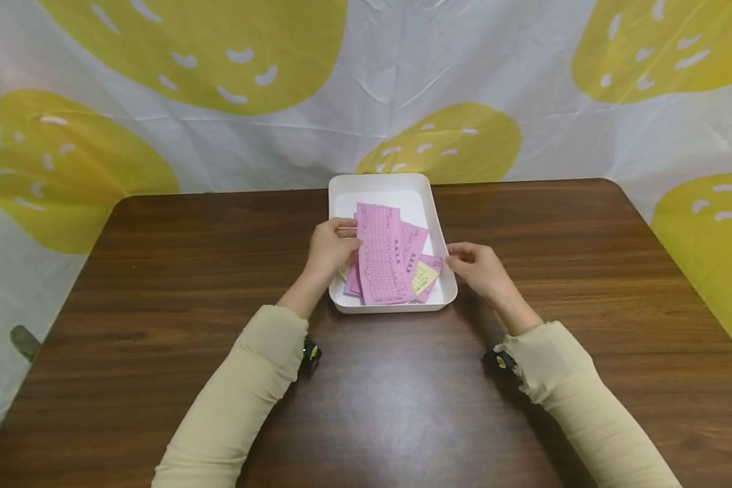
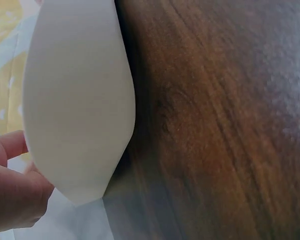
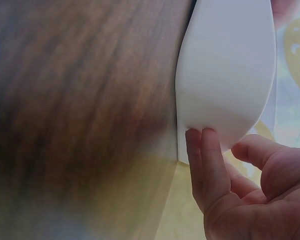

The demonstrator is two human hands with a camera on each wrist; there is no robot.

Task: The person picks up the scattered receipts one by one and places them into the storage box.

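Observation:
A white tray [image 1: 411, 196] holds a loose pile of printed paper slips, mostly pink. Over its left rim my left hand [image 1: 331, 249] reaches in and pinches the left edge of the topmost long pink slip [image 1: 379, 261]. In the left wrist view the tray's wall hides the slip, and part of the left hand [image 2: 17, 187] shows beyond it. At the tray's right side, my right hand [image 1: 478, 270] holds the rim. The right wrist view shows fingertips [image 3: 208, 134] against the outer wall and the thumb close to the rim.
Beneath the top slip lie more pink slips [image 1: 411, 244] and a yellow slip [image 1: 425, 276]. The tray stands near the far edge of a dark wooden table [image 1: 189, 271]. Behind it hangs a white cloth [image 1: 372, 88] with yellow shapes.

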